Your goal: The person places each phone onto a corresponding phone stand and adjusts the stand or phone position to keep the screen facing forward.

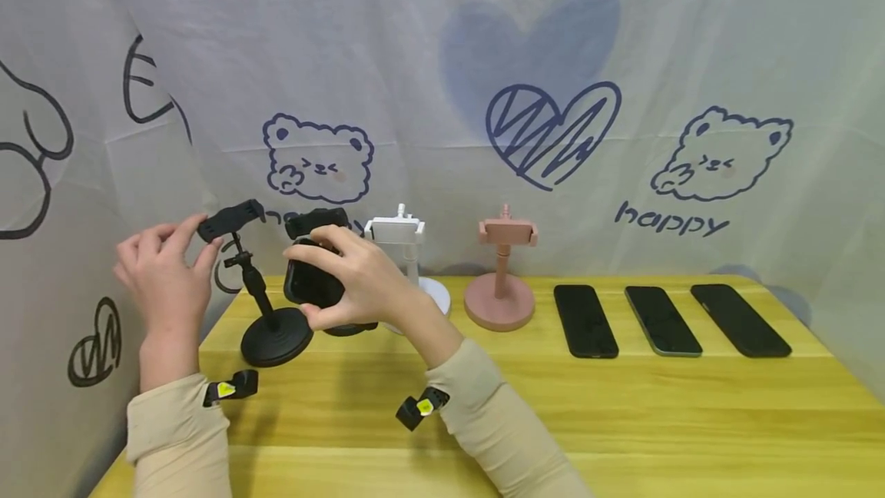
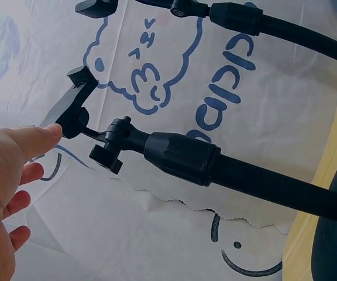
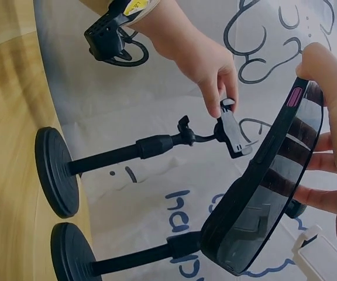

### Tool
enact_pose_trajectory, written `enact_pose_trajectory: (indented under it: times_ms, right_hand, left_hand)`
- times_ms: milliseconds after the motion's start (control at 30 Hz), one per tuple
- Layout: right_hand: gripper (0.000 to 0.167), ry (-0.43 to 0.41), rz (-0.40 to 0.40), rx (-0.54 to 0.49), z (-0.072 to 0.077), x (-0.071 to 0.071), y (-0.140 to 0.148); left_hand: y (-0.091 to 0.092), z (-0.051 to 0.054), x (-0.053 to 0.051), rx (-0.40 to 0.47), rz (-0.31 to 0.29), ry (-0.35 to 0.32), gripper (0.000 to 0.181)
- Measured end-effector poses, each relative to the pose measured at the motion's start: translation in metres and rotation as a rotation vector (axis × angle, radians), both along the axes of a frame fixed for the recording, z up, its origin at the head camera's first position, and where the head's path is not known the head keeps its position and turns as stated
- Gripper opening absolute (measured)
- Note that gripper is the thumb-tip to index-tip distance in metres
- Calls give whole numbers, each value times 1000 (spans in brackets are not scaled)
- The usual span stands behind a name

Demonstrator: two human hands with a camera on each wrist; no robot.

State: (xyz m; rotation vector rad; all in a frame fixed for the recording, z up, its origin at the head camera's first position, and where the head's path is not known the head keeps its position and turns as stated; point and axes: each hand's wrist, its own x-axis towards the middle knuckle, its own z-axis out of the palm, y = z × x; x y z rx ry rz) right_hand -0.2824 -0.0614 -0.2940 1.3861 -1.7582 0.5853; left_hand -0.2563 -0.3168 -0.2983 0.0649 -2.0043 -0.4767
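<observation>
"First, state the hand poses, left to right."

"Left hand (image 1: 166,271): raised, thumb and fingers pinching the clamp (image 1: 231,220) of the leftmost black stand (image 1: 257,290). Right hand (image 1: 366,275): reaching inward, thumb and fingertips gripping the dark phone (image 1: 311,284) by its edges, before the second black stand (image 1: 304,223)."

"Next, materials and shapes?"

"Black stands: disc bases, cylindrical stems. Held phone: glossy screen, rounded corners, magenta side button (image 3: 295,96). Then the white stand (image 1: 394,231), the matte pink stand (image 1: 503,275) and three flat phones (image 1: 664,321), on a yellow wood-grained tabletop (image 1: 311,429)."
</observation>
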Motion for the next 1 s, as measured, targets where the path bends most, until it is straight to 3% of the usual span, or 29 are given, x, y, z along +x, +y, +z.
enact_pose_trajectory:
  times_ms: [700, 1000]
  right_hand:
    - [57, 99, -61, -70, 8, -6, -29]
    - [59, 94, -98, -44, 17, -6, -38]
  left_hand:
    - [-4, 2, 0, 2, 12, -3, 33]
    - [-3, 1, -1, -9, 8, 15, 33]
